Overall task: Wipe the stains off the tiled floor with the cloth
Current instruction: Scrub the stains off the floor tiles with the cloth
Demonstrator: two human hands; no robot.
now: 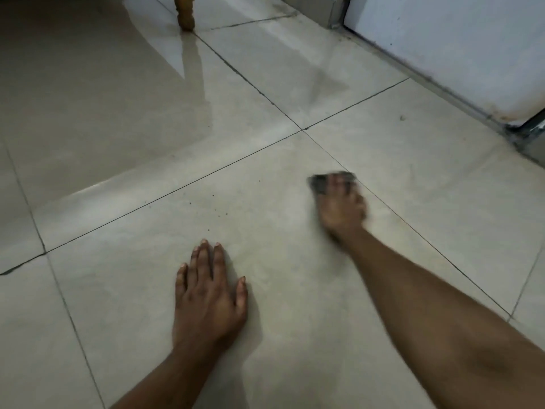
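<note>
The pale tiled floor (pixel 265 261) fills the view, crossed by dark grout lines. A small dark grey cloth (pixel 320 182) lies on the floor right of centre, mostly covered by my right hand (pixel 342 208), which presses down on it and is blurred by motion. I cannot tell whether its fingers curl round the cloth. My left hand (pixel 206 293) lies flat on the tile nearer to me, fingers straight and together, holding nothing. Small dark specks (pixel 219 212) dot the tile between the two hands.
A wooden furniture leg (pixel 185 13) stands on the floor at the top left, over a glossy reflecting patch. A white door or panel (pixel 442 45) with a dirty lower edge runs along the top right. Another dark speck (pixel 401 117) lies near it.
</note>
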